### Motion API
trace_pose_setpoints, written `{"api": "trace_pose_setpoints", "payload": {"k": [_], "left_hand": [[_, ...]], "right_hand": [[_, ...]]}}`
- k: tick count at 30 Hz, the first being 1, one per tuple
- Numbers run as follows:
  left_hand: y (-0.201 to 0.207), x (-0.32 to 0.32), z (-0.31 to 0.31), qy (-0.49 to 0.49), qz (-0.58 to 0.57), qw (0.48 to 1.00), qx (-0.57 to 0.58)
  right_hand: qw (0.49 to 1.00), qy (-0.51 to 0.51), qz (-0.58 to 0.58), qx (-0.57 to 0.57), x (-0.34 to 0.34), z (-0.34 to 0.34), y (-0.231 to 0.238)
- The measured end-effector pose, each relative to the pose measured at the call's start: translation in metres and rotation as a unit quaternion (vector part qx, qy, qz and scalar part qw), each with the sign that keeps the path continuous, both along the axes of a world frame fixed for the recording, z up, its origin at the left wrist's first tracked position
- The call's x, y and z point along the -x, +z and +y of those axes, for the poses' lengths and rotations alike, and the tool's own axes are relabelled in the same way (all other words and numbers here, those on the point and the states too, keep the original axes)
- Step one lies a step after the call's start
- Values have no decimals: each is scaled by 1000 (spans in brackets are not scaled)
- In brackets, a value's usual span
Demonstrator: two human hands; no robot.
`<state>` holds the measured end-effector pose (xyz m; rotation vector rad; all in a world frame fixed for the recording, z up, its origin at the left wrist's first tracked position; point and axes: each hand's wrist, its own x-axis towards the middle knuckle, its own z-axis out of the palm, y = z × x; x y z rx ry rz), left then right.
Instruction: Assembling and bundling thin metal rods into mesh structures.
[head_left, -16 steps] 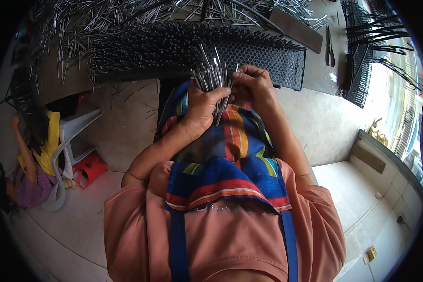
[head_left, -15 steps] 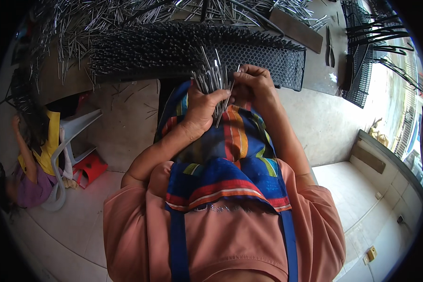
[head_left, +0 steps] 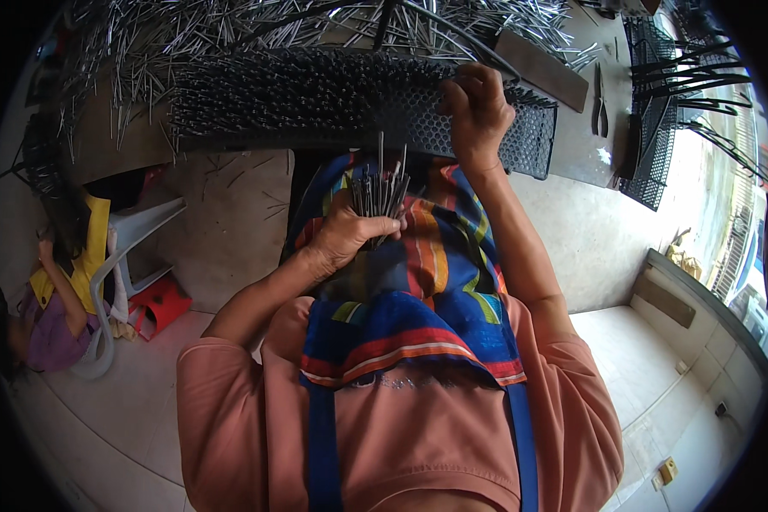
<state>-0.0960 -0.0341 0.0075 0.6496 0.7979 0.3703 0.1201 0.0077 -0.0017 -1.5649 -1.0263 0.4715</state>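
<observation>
Desk [head_left: 572, 145] up top, littered with loose metal pins [head_left: 230, 34]. Black perforated mesh panel [head_left: 358, 111] at its near edge: left and middle bristle with inserted pins, right end looks bare, so I'd say mostly filled. Left hand [head_left: 346, 235] fisted round a pin bundle [head_left: 380, 192] over the striped apron. Right hand [head_left: 474, 107] pinched at the mesh's right part; can't tell if it holds a pin.

Right hand's [head_left: 476, 107] fingertips, hidden among mesh [head_left: 486, 128] pins
</observation>
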Motion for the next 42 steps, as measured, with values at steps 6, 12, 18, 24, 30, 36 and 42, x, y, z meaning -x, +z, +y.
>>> {"api": "trace_pose_setpoints", "payload": {"k": [6, 12, 18, 24, 30, 36, 42], "left_hand": [[-7, -26, 12, 120, -38, 992, -19], [-14, -45, 15, 202, -16, 979, 11], [-6, -53, 19, 232, -25, 972, 21], [-10, -56, 14, 230, 29, 972, -47], [-14, -53, 6, 210, 46, 976, -40], [-15, -51, 8, 185, 40, 981, 35], [-13, -49, 8, 183, 26, 979, 82]], "right_hand": [[977, 19, -208, -42, -3, 14, -20], [914, 113, -389, -3, -3, 13, -9], [976, 153, 52, 146, -1, -22, 3], [924, 78, 325, 185, 1, -33, 13], [999, -33, 7, -38, -14, -4, -9], [989, -1, -142, -42, -14, 12, -10], [957, 40, -285, -35, -13, 13, -12]]}}
